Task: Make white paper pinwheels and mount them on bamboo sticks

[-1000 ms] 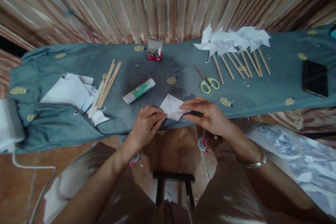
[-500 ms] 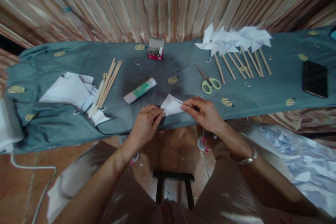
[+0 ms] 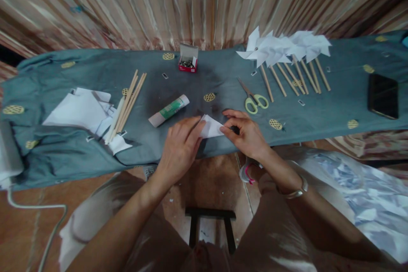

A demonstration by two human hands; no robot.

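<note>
Holding folded paper [image 3: 211,128] w/ my L hand [image 3: 181,141] & R hand [image 3: 247,136], both pinched narrow on it; I reckon it could skew if either slips.

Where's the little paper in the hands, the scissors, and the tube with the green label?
Paper [image 3: 212,129], head view: on its white surface.
Scissors [image 3: 251,94], head view: where blades meet handles.
Tube [image 3: 170,110], head view: on its green label.

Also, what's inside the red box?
In the red box: small shiny pieces, too small to identify; its lid stands open. The floor is hidden by the pieces and front wall.
</note>
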